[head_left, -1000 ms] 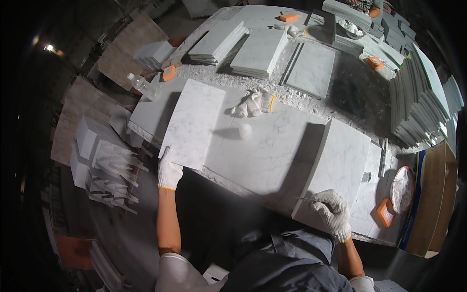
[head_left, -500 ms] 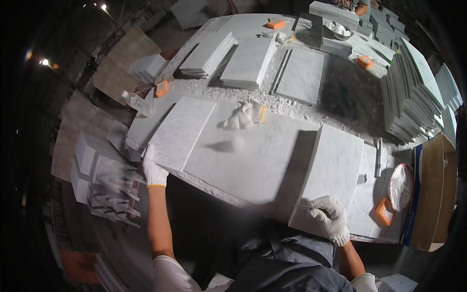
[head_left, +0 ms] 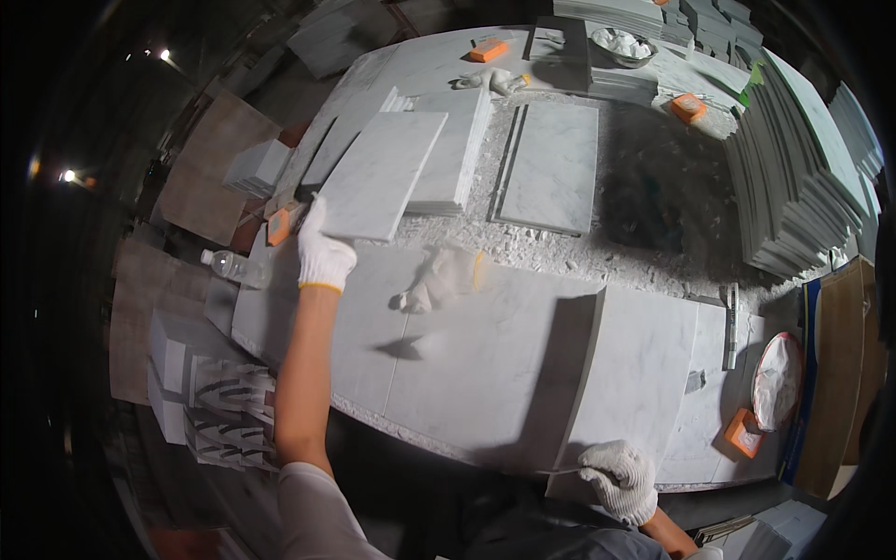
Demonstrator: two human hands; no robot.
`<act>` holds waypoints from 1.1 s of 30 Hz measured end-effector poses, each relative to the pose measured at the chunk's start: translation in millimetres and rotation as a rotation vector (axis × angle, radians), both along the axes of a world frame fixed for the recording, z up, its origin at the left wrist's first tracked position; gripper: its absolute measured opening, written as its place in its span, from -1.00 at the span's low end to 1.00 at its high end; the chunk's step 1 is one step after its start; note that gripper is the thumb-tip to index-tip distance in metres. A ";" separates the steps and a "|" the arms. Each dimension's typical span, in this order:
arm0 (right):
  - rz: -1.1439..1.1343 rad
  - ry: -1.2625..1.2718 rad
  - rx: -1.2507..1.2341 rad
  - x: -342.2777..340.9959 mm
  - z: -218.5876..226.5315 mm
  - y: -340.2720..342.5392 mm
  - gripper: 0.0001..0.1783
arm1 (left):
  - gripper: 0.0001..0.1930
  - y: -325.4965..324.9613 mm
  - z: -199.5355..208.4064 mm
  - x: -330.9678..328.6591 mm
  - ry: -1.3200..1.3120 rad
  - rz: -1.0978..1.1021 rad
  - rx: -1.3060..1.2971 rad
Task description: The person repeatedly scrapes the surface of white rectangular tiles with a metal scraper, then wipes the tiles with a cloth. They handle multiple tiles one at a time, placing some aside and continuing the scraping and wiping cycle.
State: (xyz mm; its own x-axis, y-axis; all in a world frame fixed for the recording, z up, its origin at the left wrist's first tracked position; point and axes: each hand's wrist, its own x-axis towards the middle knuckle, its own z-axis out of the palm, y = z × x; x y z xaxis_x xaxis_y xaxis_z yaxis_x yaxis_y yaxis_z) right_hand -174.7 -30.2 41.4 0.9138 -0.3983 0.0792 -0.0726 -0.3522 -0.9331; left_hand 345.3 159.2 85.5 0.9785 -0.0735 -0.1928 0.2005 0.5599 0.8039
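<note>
My left hand (head_left: 327,257), in a white knit glove with a yellow cuff, grips the left edge of a pale grey marble tile (head_left: 383,173). That tile lies over the left-hand stacks of tiles (head_left: 453,159); whether it rests on them or hangs just above, I cannot tell. My right hand (head_left: 621,481), also gloved, is closed on a thin metal tool (head_left: 553,471) that points left. It is at the near end of another marble tile (head_left: 635,373), which sits raised on the bench. A loose white glove (head_left: 443,278) lies between my hands.
A dusty worktop (head_left: 476,345) spans the view. Around it are a plastic bottle (head_left: 233,269), orange blocks (head_left: 744,433), a dish of white stuff (head_left: 777,378), a cardboard box (head_left: 845,373), a tall tile stack (head_left: 793,168) and a metal bowl (head_left: 623,47). Another tile (head_left: 553,168) lies flat beyond.
My left hand has carried its tile from the near left of the worktop away from me, over the stacks. My right hand stays at the near edge with the thin tool. The view has shifted.
</note>
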 end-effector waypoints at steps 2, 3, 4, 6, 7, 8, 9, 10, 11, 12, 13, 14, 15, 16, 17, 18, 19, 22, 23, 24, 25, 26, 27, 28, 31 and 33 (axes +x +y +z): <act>-0.013 0.018 -0.007 1.4 2.2 0.3 -0.81 | -0.68 -37.8 -7.2 18.4 0.030 -0.009 -0.039; -0.024 0.025 -0.001 2.2 2.9 0.4 -0.81 | -0.68 -52.9 -10.7 26.4 0.056 -0.001 -0.052; -0.032 0.035 0.006 2.6 3.9 1.0 -0.81 | -0.68 -65.4 -14.5 33.4 0.063 0.005 -0.056; -0.036 0.061 0.032 3.1 4.8 0.6 -0.82 | -0.66 -83.9 -22.1 45.5 0.043 -0.026 -0.049; -0.034 0.054 0.033 3.1 5.1 -0.2 -0.82 | -0.66 -91.2 -26.1 50.9 0.022 -0.041 -0.041; -0.030 0.048 0.035 3.1 4.8 -1.1 -0.82 | -0.64 -97.3 -30.2 56.0 0.024 -0.043 -0.032; -0.026 0.042 0.034 3.1 4.5 -2.3 -0.82 | -0.65 -103.9 -35.5 60.3 0.053 -0.040 -0.033; 0.020 0.054 -0.008 3.3 3.7 -4.0 -0.83 | -0.66 -109.3 -40.7 64.7 0.078 -0.038 -0.040; 0.034 0.057 -0.021 3.5 2.8 -5.0 -0.83 | -0.67 -112.9 -46.1 68.9 0.099 -0.041 -0.058; 0.051 0.059 -0.034 4.1 1.9 -5.7 -0.83 | -0.68 -114.3 -52.4 72.2 0.188 -0.025 -0.064; 0.070 0.059 -0.046 4.7 1.0 -5.6 -0.83 | -0.66 -111.6 -56.8 76.4 0.211 -0.063 -0.006; 0.043 0.024 0.004 5.6 0.3 -4.8 -0.83 | -0.63 -108.1 -62.6 79.6 0.246 -0.077 0.053; 0.019 -0.010 0.053 6.2 -0.1 -3.3 -0.83 | -0.60 -97.8 -64.8 84.2 0.295 -0.083 0.129; -0.001 -0.046 0.100 6.7 -0.2 -1.7 -0.82 | -0.42 -90.9 -71.6 84.6 0.211 -0.116 0.083; 0.001 -0.060 0.113 6.6 0.2 -0.1 -0.82 | -0.36 -75.3 -70.2 88.8 0.299 -0.230 0.235; 0.000 -0.076 0.120 6.4 0.9 0.7 -0.81 | -0.30 -59.0 -65.4 91.9 0.408 -0.423 0.362; -0.011 -0.089 0.116 5.7 1.7 1.3 -0.81 | -0.24 -49.4 -61.0 94.5 0.510 -0.560 0.505; 0.037 -0.051 0.052 4.4 0.8 -3.5 -0.81 | -0.39 -38.2 -25.8 89.3 0.281 -0.617 0.922; 0.043 -0.034 0.039 3.3 0.2 -5.4 -0.80 | -0.42 -43.9 -5.3 81.0 0.021 -0.538 1.177; 0.066 0.006 0.018 2.5 -0.7 -7.2 -0.78 | -0.44 -51.9 20.2 68.3 -0.080 -0.420 1.358; 0.051 -0.041 0.042 1.5 -1.1 -7.0 -0.76 | -0.48 -60.7 45.1 46.9 -0.163 -0.362 1.166; 0.085 -0.001 -0.006 0.1 -1.3 -7.8 -0.76 | -0.49 -68.9 69.7 20.0 -0.358 -0.373 1.252; 0.086 0.001 -0.035 -0.4 -2.5 -7.2 -0.76 | -0.51 -79.9 87.6 -11.1 -0.523 -0.338 1.288; 0.095 -0.006 -0.017 -1.3 -4.0 -6.3 -0.75 | -0.54 -88.0 101.8 -45.7 -0.598 -0.421 1.228; 0.085 -0.041 0.167 -12.2 -12.2 -5.3 -0.78 | -0.57 -92.1 76.5 -173.3 -0.903 -0.648 1.020; 0.022 -0.174 0.241 -29.2 -17.9 -8.6 -0.85 | -0.60 -83.7 29.3 -260.6 -1.159 -0.892 1.045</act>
State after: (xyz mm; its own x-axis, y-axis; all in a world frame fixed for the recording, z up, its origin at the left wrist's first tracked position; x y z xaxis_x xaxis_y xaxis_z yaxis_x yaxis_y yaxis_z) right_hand -203.9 -38.8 23.5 0.9033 -0.4051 0.1415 0.1013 -0.1192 -0.9877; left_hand 84.7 75.4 114.8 0.3726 -0.9096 0.1838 -0.7378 -0.1702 0.6532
